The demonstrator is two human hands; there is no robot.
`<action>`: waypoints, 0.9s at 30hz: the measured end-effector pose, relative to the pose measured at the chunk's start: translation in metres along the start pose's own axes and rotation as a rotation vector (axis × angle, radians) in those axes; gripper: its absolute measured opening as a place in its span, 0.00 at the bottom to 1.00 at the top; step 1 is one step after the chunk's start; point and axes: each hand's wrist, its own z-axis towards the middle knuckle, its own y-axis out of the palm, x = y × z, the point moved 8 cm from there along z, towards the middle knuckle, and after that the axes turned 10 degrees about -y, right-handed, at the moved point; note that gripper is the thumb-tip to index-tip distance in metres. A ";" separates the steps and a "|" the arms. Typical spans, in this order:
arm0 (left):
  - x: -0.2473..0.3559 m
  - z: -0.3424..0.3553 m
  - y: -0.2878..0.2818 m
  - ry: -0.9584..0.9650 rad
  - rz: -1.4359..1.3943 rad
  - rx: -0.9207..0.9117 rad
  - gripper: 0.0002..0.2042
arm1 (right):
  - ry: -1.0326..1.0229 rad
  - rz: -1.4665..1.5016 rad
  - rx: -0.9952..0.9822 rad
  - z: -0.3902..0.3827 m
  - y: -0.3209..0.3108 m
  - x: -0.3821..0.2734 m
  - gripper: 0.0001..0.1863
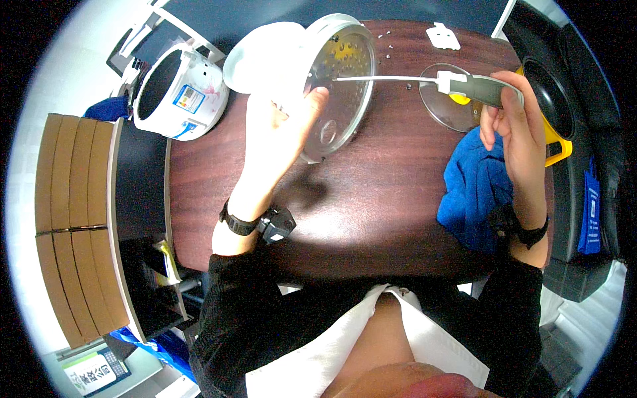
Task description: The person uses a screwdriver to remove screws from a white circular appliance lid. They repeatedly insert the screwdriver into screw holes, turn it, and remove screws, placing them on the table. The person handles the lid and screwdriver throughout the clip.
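Note:
My left hand (282,126) is closed on a round white appliance lid (348,113), tilted up above the table, its shiny metal inner side turned to the right. The thumb lies on that metal side; the other fingers are mostly hidden. In my right hand (521,123) is a screwdriver (488,89) with a grey handle, a white collar and a long thin shaft. Its shaft points left, and the tip appears at the metal side of the lid; whether it touches, I cannot tell. Several small screws (388,48) lie on the table beyond the lid.
A white rice cooker body (192,99) stands at the far left, beside a white round cover (249,60). Below my right hand lie a glass lid (434,113) and a blue cloth (468,179). A white plastic piece (443,37) and a yellow-handled black pan (547,93) are further right.

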 end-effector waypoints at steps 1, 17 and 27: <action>0.001 0.000 0.000 -0.016 -0.033 -0.003 0.13 | -0.007 0.001 0.041 -0.001 0.000 -0.002 0.17; 0.003 -0.002 -0.001 0.026 0.004 0.033 0.12 | 0.011 0.197 0.118 0.000 -0.001 -0.002 0.16; 0.001 -0.001 0.001 0.048 0.030 0.017 0.14 | 0.012 0.193 0.087 -0.001 -0.002 -0.001 0.16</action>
